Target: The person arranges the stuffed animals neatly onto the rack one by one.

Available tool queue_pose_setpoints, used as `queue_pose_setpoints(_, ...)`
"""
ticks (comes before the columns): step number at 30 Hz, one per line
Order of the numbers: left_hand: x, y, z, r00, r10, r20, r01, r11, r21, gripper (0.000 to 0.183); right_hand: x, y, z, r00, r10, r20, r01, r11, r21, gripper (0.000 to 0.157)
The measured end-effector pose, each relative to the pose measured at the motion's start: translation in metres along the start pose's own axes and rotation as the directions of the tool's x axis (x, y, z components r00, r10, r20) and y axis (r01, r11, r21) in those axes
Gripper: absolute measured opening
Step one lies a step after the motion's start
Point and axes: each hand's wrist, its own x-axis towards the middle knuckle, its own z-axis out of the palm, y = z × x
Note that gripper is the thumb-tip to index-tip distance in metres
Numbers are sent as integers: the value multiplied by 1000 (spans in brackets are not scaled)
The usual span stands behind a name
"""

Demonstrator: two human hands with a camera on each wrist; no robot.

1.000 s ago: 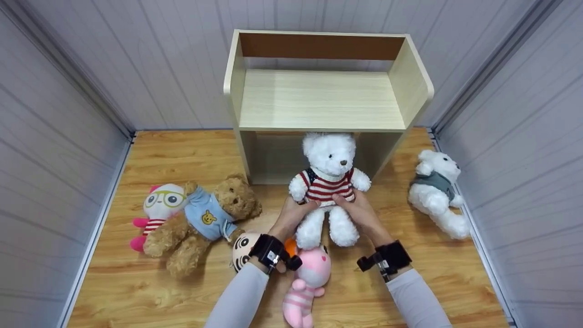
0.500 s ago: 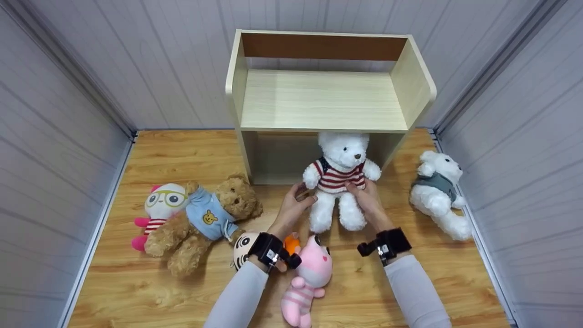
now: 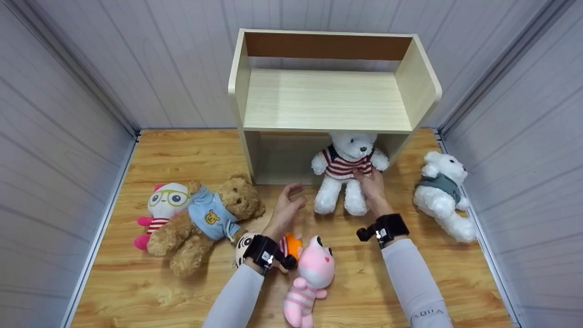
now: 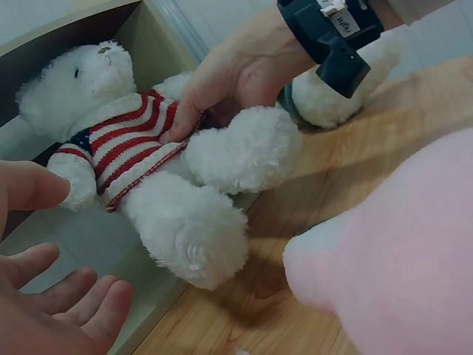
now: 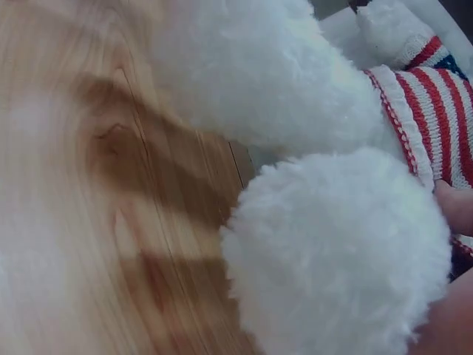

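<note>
White bear [image 3: 348,166] has shifted rightward, right hand [image 3: 374,190] gripping it, left hand [image 3: 285,208] apart.

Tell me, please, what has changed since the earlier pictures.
The striped-sweater bear moved right and deeper into the lower shelf compartment. The left hand let go, its fingers now apart from it; the right hand still holds it. The brown bear and grey-vested bear stayed put.

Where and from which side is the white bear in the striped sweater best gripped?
Probably round the waist, over the sweater, from the front: the white bear faces outward, and the shelf board covers the top of its head, making an approach from above awkward. The right hand holds one flank; the left hand, empty and apart, could likely take the other.
</note>
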Motion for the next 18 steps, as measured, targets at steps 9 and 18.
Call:
queue_pose_setpoints(9,-1,-8,-6,1000,8,-21,-9,999,-36,60,20,-6,7,999,48,-22,-47,998,32,52)
queue_pose_setpoints(18,-3,-11,-9,1000,-4,-25,3,999,-52,62,40,-10,10,997,61,-43,-60,998,35,54)
